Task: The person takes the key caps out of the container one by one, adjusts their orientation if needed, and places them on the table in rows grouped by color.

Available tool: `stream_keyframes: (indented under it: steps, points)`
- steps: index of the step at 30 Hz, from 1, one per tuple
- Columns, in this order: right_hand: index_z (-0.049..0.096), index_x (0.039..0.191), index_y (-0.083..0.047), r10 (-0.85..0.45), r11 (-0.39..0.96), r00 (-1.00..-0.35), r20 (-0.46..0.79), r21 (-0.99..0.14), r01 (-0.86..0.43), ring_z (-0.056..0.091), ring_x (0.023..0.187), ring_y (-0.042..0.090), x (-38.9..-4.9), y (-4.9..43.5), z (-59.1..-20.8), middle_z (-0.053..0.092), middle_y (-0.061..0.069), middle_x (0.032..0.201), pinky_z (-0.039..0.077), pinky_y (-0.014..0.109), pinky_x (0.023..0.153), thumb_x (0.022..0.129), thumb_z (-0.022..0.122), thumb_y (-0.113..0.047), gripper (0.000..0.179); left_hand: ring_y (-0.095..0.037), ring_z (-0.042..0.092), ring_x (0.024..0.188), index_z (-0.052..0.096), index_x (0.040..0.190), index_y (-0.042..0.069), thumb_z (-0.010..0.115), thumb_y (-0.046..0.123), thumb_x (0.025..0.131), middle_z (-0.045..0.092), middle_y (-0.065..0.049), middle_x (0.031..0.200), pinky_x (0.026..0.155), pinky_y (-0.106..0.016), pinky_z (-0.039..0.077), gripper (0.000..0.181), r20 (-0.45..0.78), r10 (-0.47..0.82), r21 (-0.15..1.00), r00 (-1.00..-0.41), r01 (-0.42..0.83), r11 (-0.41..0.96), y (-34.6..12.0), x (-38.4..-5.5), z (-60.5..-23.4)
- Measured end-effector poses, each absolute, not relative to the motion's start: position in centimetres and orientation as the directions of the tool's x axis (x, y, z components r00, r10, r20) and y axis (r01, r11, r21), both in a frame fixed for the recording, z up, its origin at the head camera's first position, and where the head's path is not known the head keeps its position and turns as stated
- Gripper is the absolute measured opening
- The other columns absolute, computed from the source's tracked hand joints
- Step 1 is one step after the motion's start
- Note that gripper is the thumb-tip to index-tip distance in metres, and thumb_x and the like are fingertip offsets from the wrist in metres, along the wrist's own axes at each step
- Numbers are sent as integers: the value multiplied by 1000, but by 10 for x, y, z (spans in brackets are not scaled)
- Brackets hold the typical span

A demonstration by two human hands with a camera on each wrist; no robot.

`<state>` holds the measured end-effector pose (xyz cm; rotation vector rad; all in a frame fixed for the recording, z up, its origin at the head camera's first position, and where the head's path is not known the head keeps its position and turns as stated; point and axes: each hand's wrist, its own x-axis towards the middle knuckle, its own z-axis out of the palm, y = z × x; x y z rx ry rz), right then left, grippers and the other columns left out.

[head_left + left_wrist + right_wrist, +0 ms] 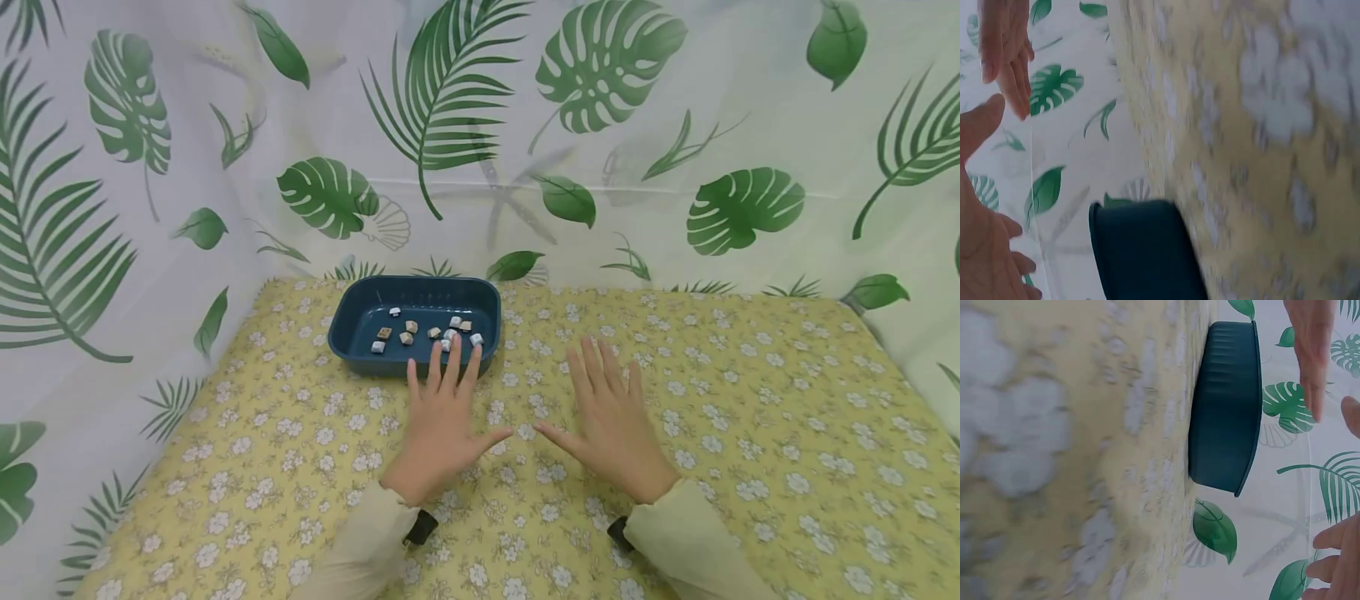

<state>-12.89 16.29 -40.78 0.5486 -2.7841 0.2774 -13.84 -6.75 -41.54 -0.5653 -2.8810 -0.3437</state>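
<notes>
My left hand [441,421] is held palm down with its fingers spread, its fingertips overlapping the near right rim of a dark blue tray [352,360] in the head view. Whether it touches the tray cannot be told there. To the right, my right hand [613,417] has the same spread pose over the yellow cloth, holding nothing. The two thumbs point at each other with a small gap between them. Inside the tray lie several small blocks, some whitish like this white block [378,347], others tan or brown like this brown block [384,333].
A yellow floral cloth [750,433] covers the table. Behind and to the left hangs a white curtain [465,233] printed with green leaves. The tray stands near the table's back edge, left of the middle. Each wrist wears a dark strap [421,527].
</notes>
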Motion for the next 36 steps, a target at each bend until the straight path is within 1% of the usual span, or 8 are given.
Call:
stream_keyframes:
  steps: [5,8,11,16,22,26,31,36]
  points:
    - [19,150,-1,-343,906,-881,325,-133,-402,12,145,40,-144,153,-399,15,22,156,13,67,109,84,50,-65,97,-32,-2,148,5,153,18,59,58,82,-4,-9,160,116,-58,2,98,273,385,205,-882,444,872,-88,-151,-407]
    - [21,149,0,-340,907,-880,332,-132,-400,14,145,39,-154,146,-394,17,21,156,16,66,110,85,52,-62,94,-33,4,147,5,153,17,59,55,85,1,-12,160,117,-55,6,95,304,378,190,-874,445,875,-105,-161,-402]
    - [20,149,-1,-333,904,-884,328,-157,-398,13,145,37,-164,138,-390,17,20,156,14,64,111,86,56,-55,91,-36,14,146,10,153,14,59,52,86,9,-16,159,117,-53,11,91,338,339,188,-878,415,890,-123,-170,-398]
    - [21,149,-3,-333,893,-884,328,-190,-407,17,145,37,-184,126,-387,20,19,156,16,62,112,90,54,-50,83,-38,26,141,17,151,9,59,46,88,22,-20,154,114,-54,22,84,359,264,171,-895,341,924,-151,-185,-393]
    - [29,147,-4,-344,882,-872,348,-197,-427,25,142,36,-206,114,-387,31,18,151,21,58,112,93,50,-47,72,-39,39,132,27,148,4,59,40,89,36,-24,145,108,-52,33,76,398,212,127,-892,283,951,-177,-211,-396]
    - [35,144,-3,-371,880,-855,363,-156,-448,32,138,36,-217,108,-392,38,18,147,24,58,111,93,51,-46,69,-39,43,128,31,146,2,58,37,90,41,-25,140,106,-52,35,71,396,185,143,-899,260,955,-191,-227,-401]
    - [39,142,-4,-402,865,-830,388,-137,-483,38,135,34,-225,101,-395,43,16,144,25,56,111,92,53,-45,66,-40,46,123,33,144,0,57,34,91,46,-25,135,103,-52,38,67,350,162,146,-923,224,963,-205,-244,-405]
    - [46,137,-5,-437,847,-799,414,-109,-520,44,130,32,-230,96,-395,50,15,137,32,52,108,93,53,-43,59,-41,52,114,37,141,-2,58,29,91,51,-26,127,97,-53,42,63,327,129,149,-936,186,971,-217,-255,-409]
